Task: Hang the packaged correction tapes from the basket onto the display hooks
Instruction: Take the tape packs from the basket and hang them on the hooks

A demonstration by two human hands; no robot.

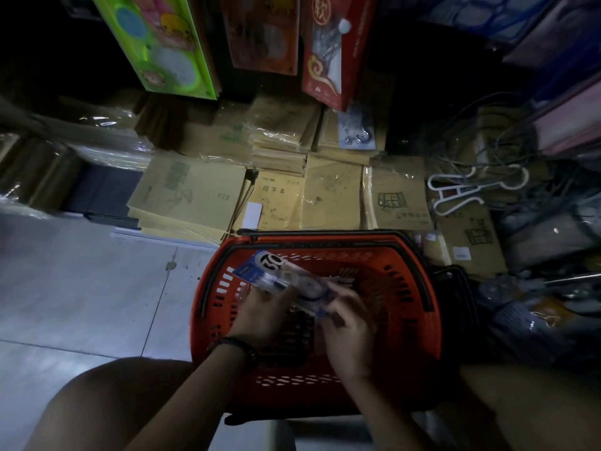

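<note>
A red basket (401,281) sits on the pale tiled floor (81,288) in front of a crouching person, its black handles folded down along the rim. Both hands are over its open top and between them hold the packaged correction tapes (261,268), a small bundle raised just above the basket's inside and tilted up toward the left. The uppermost blue card bears a large "30". The left hand (260,310), with a dark beaded bracelet (239,345) at the wrist, has its fingers curled round the lower part of the bundle. The right hand (349,330) closes its fingertips on the clear blister end (motion blur hides how many packs it grips). The dark bottom of the basket shows beneath the hands, but what lies there cannot be made out. Beyond the basket, stacks of tan exercise books (195,193) in plastic wrap cover the floor. A white hanger (455,190) lies on them to the right. Above hang a green box (156,37) and a red box (331,43).
</note>
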